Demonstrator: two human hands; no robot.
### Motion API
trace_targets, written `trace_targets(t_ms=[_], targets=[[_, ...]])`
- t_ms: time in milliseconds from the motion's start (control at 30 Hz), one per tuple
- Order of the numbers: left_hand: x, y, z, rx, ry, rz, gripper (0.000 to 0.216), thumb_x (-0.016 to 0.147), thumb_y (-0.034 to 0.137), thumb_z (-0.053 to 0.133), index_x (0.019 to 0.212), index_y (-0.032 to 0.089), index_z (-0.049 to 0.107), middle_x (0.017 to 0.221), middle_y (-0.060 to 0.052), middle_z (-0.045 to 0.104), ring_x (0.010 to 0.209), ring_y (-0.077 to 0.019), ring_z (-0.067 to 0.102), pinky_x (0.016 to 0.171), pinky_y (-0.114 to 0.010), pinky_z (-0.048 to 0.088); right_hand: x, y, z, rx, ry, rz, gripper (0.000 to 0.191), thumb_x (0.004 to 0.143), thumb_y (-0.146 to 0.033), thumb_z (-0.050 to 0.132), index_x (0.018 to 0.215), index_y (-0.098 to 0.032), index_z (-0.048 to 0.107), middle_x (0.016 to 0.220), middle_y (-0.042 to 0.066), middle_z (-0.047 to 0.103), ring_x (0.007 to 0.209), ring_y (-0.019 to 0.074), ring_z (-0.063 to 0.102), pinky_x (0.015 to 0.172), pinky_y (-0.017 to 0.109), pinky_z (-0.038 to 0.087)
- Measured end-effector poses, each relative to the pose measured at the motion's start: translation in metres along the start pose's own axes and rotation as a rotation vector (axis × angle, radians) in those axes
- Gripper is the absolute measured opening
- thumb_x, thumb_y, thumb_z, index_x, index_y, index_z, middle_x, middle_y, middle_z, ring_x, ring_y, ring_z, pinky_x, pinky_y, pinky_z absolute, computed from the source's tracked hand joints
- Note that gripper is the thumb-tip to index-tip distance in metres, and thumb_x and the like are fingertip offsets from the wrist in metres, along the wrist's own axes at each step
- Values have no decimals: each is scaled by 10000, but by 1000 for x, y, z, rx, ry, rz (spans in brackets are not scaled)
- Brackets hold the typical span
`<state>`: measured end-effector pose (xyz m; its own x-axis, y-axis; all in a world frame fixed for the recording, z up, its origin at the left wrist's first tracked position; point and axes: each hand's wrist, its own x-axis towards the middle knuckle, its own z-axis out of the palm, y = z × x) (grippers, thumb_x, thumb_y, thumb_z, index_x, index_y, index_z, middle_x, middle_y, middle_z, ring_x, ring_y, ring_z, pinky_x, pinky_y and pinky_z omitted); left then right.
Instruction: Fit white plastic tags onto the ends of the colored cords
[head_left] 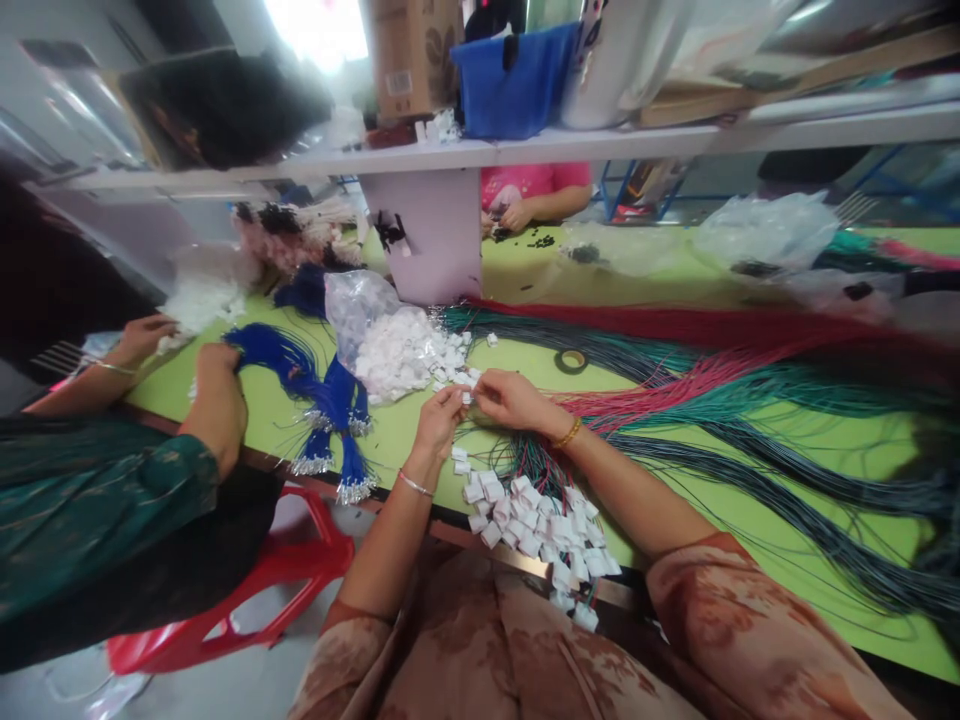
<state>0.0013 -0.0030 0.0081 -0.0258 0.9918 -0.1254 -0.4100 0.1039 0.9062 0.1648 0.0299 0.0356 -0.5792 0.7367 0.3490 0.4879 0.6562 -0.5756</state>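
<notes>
Close together over the green table, my two hands meet at a small white plastic connector (467, 398). My left hand (439, 415) pinches the connector between thumb and fingertips. Just to its right, my right hand (514, 400) has its fingers closed by the connector; what they hold is too small to make out, though thin wires run beneath. Below the hands lies a heap of white connectors (536, 520) fixed to wire ends, some hanging over the table edge. Beyond my left hand, loose white connectors (394, 355) spill out of a clear plastic bag (360, 295).
Bundles of red wires (675, 385), green wires (780, 395) and dark wires (750, 465) stretch across the right side. A tape roll (571, 361) lies behind my hands. To the left, a co-worker's hand (217, 365) touches blue wires (281, 355). A shelf (525, 148) spans above; another person sits opposite.
</notes>
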Motion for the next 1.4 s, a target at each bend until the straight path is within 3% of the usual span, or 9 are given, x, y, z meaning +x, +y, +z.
trace_targets(t_ms=[233, 367, 467, 600, 667, 767, 933, 1133, 1400], targets=[[1, -1, -3, 87, -27, 0, 270, 652, 349, 780, 803, 137, 706, 633, -9, 587, 542, -79, 460, 545, -218, 375, -3, 3, 4, 47, -34, 31, 105, 774, -206, 503, 693, -157, 550, 656, 13, 534, 585, 112, 403, 584, 228, 295], [-16, 11, 11, 311, 15, 270, 172, 729, 333, 714, 804, 178, 721, 756, -47, 628, 697, -151, 547, 667, -275, 442, 4, 11, -8, 184, -6, 120, 212, 831, -288, 477, 742, -145, 607, 675, 5, 577, 613, 111, 447, 599, 218, 324], [-44, 20, 35, 533, -245, 478, 110, 762, 273, 679, 831, 216, 744, 924, -94, 652, 921, -225, 581, 863, -349, 450, 9, 15, -14, 216, -154, 151, 204, 807, -294, 514, 727, -141, 623, 668, -3, 600, 612, 109, 460, 590, 213, 326], [-77, 14, 69, 702, -818, 497, 177, 809, 239, 604, 912, 223, 746, 937, -124, 664, 915, -247, 596, 895, -384, 448, 10, 9, 0, 71, -344, 62, 85, 731, -221, 597, 681, -155, 617, 646, -3, 603, 587, 106, 440, 567, 221, 293], [-84, 8, 76, 723, -930, 505, 189, 805, 254, 608, 937, 222, 741, 955, -130, 672, 935, -258, 596, 907, -393, 447, 7, 5, 12, -36, -320, 41, 82, 735, -174, 582, 657, -159, 605, 637, 8, 596, 575, 108, 418, 565, 237, 277], [-73, 7, 67, 688, -795, 496, 180, 780, 257, 651, 937, 230, 737, 998, -122, 675, 977, -268, 590, 951, -405, 423, 3, 2, 25, -107, -301, 92, 123, 759, -122, 537, 651, -159, 585, 630, 26, 590, 566, 119, 411, 562, 255, 275], [-12, 28, 10, 1021, -168, 538, 224, 774, 91, 550, 892, 199, 708, 990, -133, 636, 1002, -286, 534, 961, -432, 367, -1, 3, 30, -90, -235, 179, 81, 802, -158, 520, 796, -139, 599, 756, 75, 635, 629, 142, 471, 586, 252, 304], [30, 28, -35, 1566, -114, 347, 243, 732, -10, 456, 712, 172, 615, 884, -128, 559, 887, -260, 537, 804, -365, 390, 2, 4, 18, 15, -91, 208, 63, 734, -161, 514, 717, -154, 574, 677, 15, 589, 585, 112, 440, 568, 225, 289], [19, 24, -37, 1332, 94, 289, 138, 732, 101, 611, 858, 159, 608, 956, -135, 575, 887, -265, 565, 823, -359, 398, 10, -1, 14, 374, 61, 200, 154, 778, -290, 512, 729, -156, 568, 651, -17, 547, 605, 106, 438, 590, 216, 344]])
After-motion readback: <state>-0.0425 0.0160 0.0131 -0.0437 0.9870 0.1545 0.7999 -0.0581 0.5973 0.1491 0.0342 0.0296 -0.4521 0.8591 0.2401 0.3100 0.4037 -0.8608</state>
